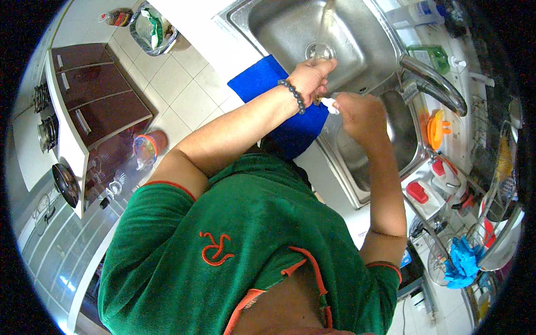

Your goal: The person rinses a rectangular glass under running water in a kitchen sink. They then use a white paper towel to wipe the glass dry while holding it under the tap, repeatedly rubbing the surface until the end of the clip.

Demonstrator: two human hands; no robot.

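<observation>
My left hand (312,81), with a dark beaded bracelet at the wrist, is closed over the double sink's rim area. It grips a slender, see-through, yellowish thing (327,25) that reaches over the far basin (279,25); its kind is unclear. Close beside it, my right hand (362,114) is closed near the divider between the basins. A small white piece (331,106) shows at its fingertips, too small to name. Beneath my left wrist spreads a blue cloth (259,81), covering the counter edge and my front.
A chrome faucet (432,84) arches at the right of the sink. Beyond it stand a green bottle (429,56) and an orange item (437,129). Lower right is a rack with a crumpled blue bag (463,262). Left are brown cabinets (100,89) and a lined bin (153,34).
</observation>
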